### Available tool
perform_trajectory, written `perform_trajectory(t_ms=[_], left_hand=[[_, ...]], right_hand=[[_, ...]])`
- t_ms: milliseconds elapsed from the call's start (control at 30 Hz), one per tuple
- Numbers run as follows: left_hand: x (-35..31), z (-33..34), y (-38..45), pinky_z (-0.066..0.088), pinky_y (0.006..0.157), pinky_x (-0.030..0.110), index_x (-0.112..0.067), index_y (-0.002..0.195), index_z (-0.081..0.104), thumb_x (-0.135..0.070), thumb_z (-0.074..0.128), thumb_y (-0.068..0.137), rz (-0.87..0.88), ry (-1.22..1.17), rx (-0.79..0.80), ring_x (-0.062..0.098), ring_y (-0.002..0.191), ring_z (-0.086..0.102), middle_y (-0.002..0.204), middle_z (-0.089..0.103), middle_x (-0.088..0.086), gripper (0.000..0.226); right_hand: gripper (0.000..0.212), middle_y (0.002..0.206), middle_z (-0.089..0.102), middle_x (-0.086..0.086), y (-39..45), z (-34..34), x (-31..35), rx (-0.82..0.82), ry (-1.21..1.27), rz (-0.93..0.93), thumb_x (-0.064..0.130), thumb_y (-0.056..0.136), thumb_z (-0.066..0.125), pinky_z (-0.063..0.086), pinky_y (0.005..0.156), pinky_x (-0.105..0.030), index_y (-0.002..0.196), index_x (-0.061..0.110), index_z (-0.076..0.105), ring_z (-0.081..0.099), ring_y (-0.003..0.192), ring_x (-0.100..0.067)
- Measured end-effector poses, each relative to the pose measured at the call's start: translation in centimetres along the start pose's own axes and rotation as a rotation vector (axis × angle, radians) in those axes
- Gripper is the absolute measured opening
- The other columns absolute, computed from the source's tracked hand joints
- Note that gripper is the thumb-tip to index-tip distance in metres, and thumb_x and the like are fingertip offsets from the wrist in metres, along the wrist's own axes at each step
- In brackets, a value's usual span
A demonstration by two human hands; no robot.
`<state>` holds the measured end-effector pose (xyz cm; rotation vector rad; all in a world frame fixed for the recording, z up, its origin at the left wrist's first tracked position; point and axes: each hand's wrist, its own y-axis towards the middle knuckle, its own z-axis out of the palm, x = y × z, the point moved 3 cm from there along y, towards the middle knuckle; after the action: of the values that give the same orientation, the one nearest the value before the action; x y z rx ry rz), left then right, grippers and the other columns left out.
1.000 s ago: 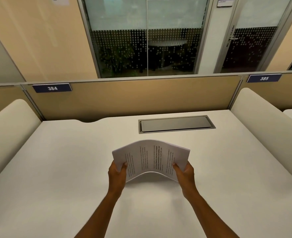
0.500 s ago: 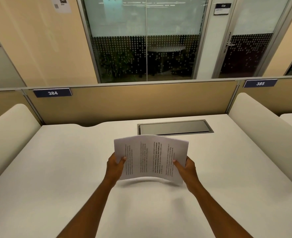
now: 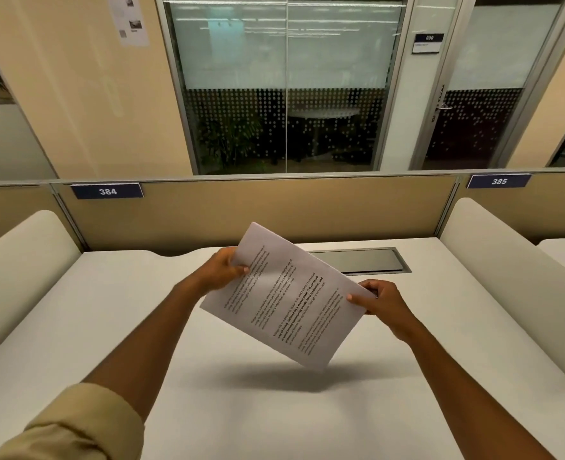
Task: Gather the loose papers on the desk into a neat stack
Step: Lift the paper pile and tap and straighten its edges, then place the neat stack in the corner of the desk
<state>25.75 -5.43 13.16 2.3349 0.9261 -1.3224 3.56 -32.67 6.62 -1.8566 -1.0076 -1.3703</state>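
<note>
A plain white desk [image 3: 274,410] fills the lower half of the view, closed in by rounded cream side dividers [image 3: 25,260] and a tan back partition [image 3: 258,210]. The partition carries two dark blue number plates, reading 384 [image 3: 107,191] and 385 [image 3: 499,181]. Behind it stands a glass wall with a frosted band and a dotted pattern [image 3: 284,94]. A grey rectangular metal cable hatch [image 3: 370,261] sits flush in the desk near the partition.

A sheaf of white printed papers [image 3: 287,293] is held in the air above the middle of the desk, clear of the surface, tilted so that its far left corner is high and its near right corner is low. It casts a soft shadow on the desk below.

The left hand [image 3: 223,268] pinches the upper left edge of the papers, thumb on top. The right hand [image 3: 379,302] grips the right edge, thumb on the printed face and fingers curled behind. A rolled beige sleeve [image 3: 75,426] covers the left arm near the camera.
</note>
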Motion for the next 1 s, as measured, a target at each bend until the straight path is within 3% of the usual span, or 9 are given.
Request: perform_trajectory(t_ms=[100, 233, 367, 533, 633, 733, 833, 933, 1000], left_hand=[[-1.7, -0.1, 0.7, 0.057, 0.080, 0.041, -0.008, 0.112, 0.063, -0.004, 0.053, 0.093, 0.009, 0.054, 0.058, 0.027, 0.093, 0.069, 0.107, 0.069, 0.010, 0.022], [-3.6, 0.7, 1.5, 0.055, 0.071, 0.027, -0.010, 0.113, 0.063, -0.004, 0.053, 0.094, 0.009, 0.135, 0.142, 0.017, 0.087, 0.069, 0.104, 0.069, 0.004, 0.022], [-4.0, 1.4, 2.2, 0.055, 0.070, 0.027, -0.010, 0.117, 0.062, -0.009, 0.057, 0.093, -0.001, 0.166, 0.149, 0.018, 0.088, 0.070, 0.110, 0.070, 0.007, 0.025], [-3.8, 1.9, 3.0, 0.058, 0.073, 0.035, -0.010, 0.106, 0.060, -0.021, 0.069, 0.087, -0.007, 0.214, 0.013, 0.022, 0.088, 0.068, 0.108, 0.069, 0.011, 0.024], [-3.0, 2.0, 3.3, 0.058, 0.082, 0.043, -0.015, 0.109, 0.056, -0.032, 0.078, 0.077, -0.028, 0.242, -0.122, 0.027, 0.097, 0.066, 0.110, 0.066, 0.009, 0.042], [-1.7, 2.6, 2.6, 0.054, 0.088, 0.045, -0.015, 0.124, 0.051, -0.039, 0.082, 0.071, -0.037, 0.235, -0.339, 0.027, 0.107, 0.060, 0.117, 0.062, 0.009, 0.066], [0.8, 4.2, 0.8, 0.050, 0.097, 0.046, -0.016, 0.142, 0.035, -0.042, 0.083, 0.069, -0.133, -0.047, -0.516, 0.026, 0.116, 0.053, 0.125, 0.054, 0.008, 0.091], [3.8, 8.0, -1.3, 0.048, 0.097, 0.048, -0.012, 0.145, 0.034, -0.037, 0.079, 0.076, -0.285, -0.493, -0.318, 0.027, 0.115, 0.059, 0.124, 0.062, 0.008, 0.086], [4.9, 10.6, -2.7, 0.053, 0.093, 0.049, -0.008, 0.137, 0.047, -0.027, 0.071, 0.086, -0.284, -0.656, -0.166, 0.031, 0.108, 0.067, 0.119, 0.069, 0.013, 0.059]], right_hand=[[0.022, 0.098, 0.072, -0.007, 0.5, -0.2, 0.3, 0.074, -0.145, 0.002, 0.022, 0.081, 0.074, 0.057, 0.069, -0.024, 0.099, 0.009, 0.068, 0.069, 0.088, -0.023], [0.019, 0.100, 0.069, -0.001, 0.5, 0.8, 0.3, 0.188, -0.333, -0.022, 0.029, 0.090, 0.062, 0.055, 0.071, -0.022, 0.105, 0.017, 0.064, 0.068, 0.086, -0.016], [0.027, 0.106, 0.068, -0.001, -0.2, 1.3, -0.2, 0.200, -0.316, -0.019, 0.034, 0.093, 0.057, 0.054, 0.071, -0.022, 0.111, 0.016, 0.062, 0.068, 0.088, -0.017], [0.023, 0.106, 0.069, -0.001, -1.5, 1.3, -1.0, 0.165, -0.212, 0.000, 0.032, 0.093, 0.057, 0.052, 0.070, -0.021, 0.109, 0.017, 0.063, 0.068, 0.090, -0.018], [0.021, 0.106, 0.069, 0.001, -2.1, 1.3, -1.9, 0.141, -0.148, 0.020, 0.032, 0.093, 0.058, 0.051, 0.069, -0.020, 0.108, 0.019, 0.063, 0.068, 0.089, -0.016], [0.021, 0.106, 0.070, 0.001, -2.6, 1.1, -2.8, 0.105, -0.080, 0.052, 0.031, 0.093, 0.058, 0.052, 0.069, -0.021, 0.109, 0.019, 0.062, 0.069, 0.089, -0.018], [0.024, 0.107, 0.070, -0.001, -3.0, 1.1, -3.6, 0.058, 0.000, 0.088, 0.031, 0.093, 0.058, 0.051, 0.067, -0.022, 0.111, 0.016, 0.061, 0.069, 0.089, -0.019], [0.024, 0.107, 0.071, -0.002, -3.2, 1.3, -4.5, 0.003, 0.072, 0.130, 0.030, 0.093, 0.058, 0.050, 0.066, -0.022, 0.111, 0.015, 0.062, 0.069, 0.089, -0.020], [0.023, 0.106, 0.072, -0.003, -3.2, 1.7, -5.1, -0.034, 0.117, 0.160, 0.028, 0.093, 0.059, 0.050, 0.067, -0.024, 0.109, 0.013, 0.063, 0.069, 0.089, -0.022]])
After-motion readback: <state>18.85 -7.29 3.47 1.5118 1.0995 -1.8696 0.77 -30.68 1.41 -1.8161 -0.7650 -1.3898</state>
